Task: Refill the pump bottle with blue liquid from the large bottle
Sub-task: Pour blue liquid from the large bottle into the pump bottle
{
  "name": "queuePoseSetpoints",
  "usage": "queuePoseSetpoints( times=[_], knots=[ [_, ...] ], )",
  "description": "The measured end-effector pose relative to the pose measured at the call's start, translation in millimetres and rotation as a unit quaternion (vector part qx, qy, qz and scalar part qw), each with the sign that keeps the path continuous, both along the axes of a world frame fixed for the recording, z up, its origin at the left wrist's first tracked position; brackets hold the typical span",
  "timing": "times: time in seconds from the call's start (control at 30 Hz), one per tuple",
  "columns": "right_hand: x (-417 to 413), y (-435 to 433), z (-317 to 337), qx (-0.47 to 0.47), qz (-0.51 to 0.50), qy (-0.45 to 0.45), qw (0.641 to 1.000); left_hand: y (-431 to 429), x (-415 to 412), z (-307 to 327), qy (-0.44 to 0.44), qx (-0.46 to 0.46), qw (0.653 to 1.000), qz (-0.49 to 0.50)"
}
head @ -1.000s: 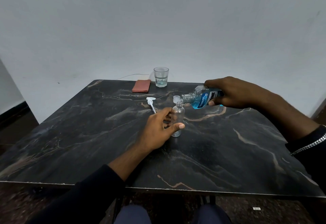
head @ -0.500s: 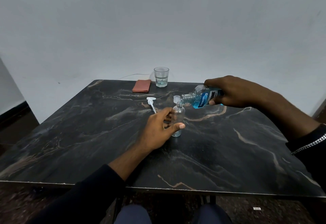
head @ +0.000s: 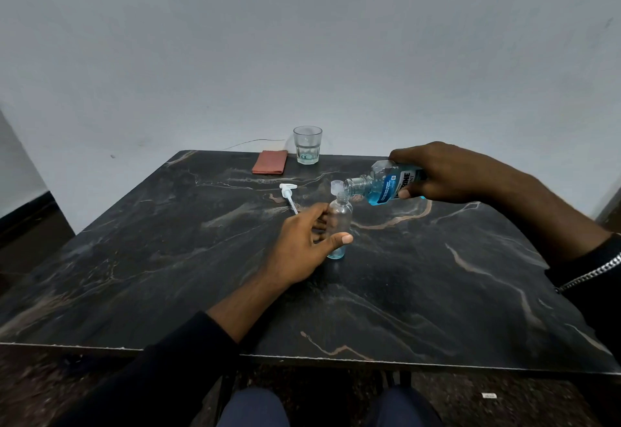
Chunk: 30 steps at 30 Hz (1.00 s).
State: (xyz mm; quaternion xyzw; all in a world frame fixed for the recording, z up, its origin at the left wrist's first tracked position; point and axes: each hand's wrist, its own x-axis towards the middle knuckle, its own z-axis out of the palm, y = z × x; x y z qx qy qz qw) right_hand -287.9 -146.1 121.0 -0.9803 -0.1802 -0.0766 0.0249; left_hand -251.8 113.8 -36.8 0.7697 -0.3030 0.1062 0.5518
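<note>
A small clear pump bottle (head: 340, 218) stands upright on the dark marble table (head: 437, 275), its neck open, with a thin layer of blue liquid at its bottom. My left hand (head: 304, 241) grips it from the left, thumb across the front. My right hand (head: 443, 171) holds the large bottle (head: 383, 184) of blue liquid tipped nearly on its side, its open mouth right above the small bottle's neck. A small clear cap (head: 336, 187) sits just behind the neck. The white pump head (head: 288, 193) with its tube lies on the table to the left.
A drinking glass (head: 307, 149) with a little liquid stands at the table's far edge, a folded reddish cloth (head: 270, 161) beside it. A thin cable runs along the wall behind. The table's near edge is close to my knees.
The large bottle's mouth has stayed over the small bottle's neck. A little blue liquid now shows at the small bottle's bottom. Both hands have kept their places.
</note>
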Motion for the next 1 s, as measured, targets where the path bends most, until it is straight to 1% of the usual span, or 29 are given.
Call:
queuePoseSetpoints(
  times=[1.0],
  knots=[
    [-3.0, 3.1, 3.4, -0.005, -0.012, 0.01, 1.0, -0.2, -2.1, 2.0, -0.002, 0.009, 1.0, 0.006]
  ],
)
